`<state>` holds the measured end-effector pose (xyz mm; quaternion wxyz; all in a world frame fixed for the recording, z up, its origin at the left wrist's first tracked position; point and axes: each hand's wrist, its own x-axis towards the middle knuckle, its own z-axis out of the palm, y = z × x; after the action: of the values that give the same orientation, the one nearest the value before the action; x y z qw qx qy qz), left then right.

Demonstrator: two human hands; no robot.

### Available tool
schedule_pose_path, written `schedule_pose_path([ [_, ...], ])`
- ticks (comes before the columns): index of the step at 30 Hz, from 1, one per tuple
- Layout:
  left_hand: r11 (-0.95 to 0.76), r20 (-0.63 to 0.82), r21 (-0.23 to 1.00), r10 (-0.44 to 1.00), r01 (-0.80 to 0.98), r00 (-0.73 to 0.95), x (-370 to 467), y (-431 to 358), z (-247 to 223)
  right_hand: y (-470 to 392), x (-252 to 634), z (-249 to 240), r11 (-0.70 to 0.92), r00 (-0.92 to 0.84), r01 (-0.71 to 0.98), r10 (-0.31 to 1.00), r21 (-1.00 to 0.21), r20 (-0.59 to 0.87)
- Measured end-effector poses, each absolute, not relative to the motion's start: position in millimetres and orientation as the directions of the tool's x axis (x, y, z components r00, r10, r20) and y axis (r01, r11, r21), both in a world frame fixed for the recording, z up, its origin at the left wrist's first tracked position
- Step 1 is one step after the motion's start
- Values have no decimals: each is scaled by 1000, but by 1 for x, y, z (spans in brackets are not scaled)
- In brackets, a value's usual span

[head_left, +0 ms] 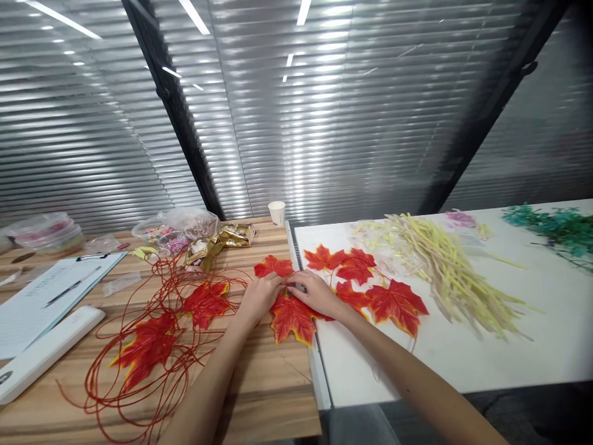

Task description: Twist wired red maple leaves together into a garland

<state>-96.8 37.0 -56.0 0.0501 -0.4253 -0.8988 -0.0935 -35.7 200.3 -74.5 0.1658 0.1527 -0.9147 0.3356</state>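
Note:
My left hand (262, 295) and my right hand (317, 292) meet at the seam between two tables, fingertips pinched together. Between them a thin red cord runs at the stem of a red artificial maple leaf (294, 316) with yellow edges; the fingers cover most of the grip. Another maple leaf (273, 266) lies just beyond my fingertips. To the right, several strung leaves, among them a large maple leaf (397, 305), rest on the white table. On the left, a loose tangle of red cord (104, 371) lies around two more leaves, one a maple leaf (151, 347).
A paper cup (277, 214) stands at the back. Left are a clipboard (60, 290), a white long case (50, 351), plastic tubs (46, 232) and gold wrappers (236, 235). Right are yellow strips (456, 272) and green artificial foliage (563, 230). Blinds rise behind the tables.

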Motion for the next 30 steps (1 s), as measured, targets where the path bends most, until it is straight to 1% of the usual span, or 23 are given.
schedule_pose_path([
  [7,623,165,131,754,772,-636,-97,37,-57,201,-37,-76,741,-898,-389,-172,-547,405],
  [21,635,133,100,754,766,-643,-95,38,-59,202,-38,-78,780,-903,-363,-160,-509,399],
  [30,620,138,139,760,772,-635,-95,39,-58,203,-36,-77,830,-908,-338,-164,-443,387],
])
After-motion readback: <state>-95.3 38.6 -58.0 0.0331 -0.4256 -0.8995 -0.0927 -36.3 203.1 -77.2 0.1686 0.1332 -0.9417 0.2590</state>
